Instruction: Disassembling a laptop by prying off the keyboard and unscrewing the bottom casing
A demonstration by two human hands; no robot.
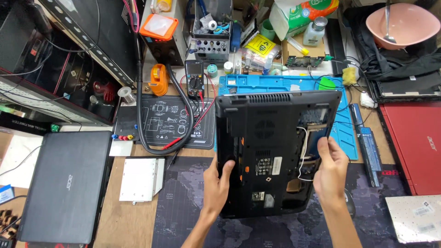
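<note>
Two hands, left hand [219, 178] and right hand [330, 171], grip tight on the sides of the upside-down black laptop [271, 147] above the desk mat [183, 206], its corner cover already off, white wires [302, 151] showing, most still closed.

The black laptop base [271, 147], held bottom-up, hides most of the blue work mat [342, 133] behind it; only the mat's top strip and right side show. The left hand [217, 181] covers the base's left edge, and its fingertips vanish behind that edge. The right hand [330, 172] covers the base's right edge and part of the open bay there, so the white wire [303, 154] disappears under the palm. Right of the base, the red laptop [415, 147] and the loose keyboard [415, 218] are cut by the frame edge. The labels on the base are too small to tell.
</note>
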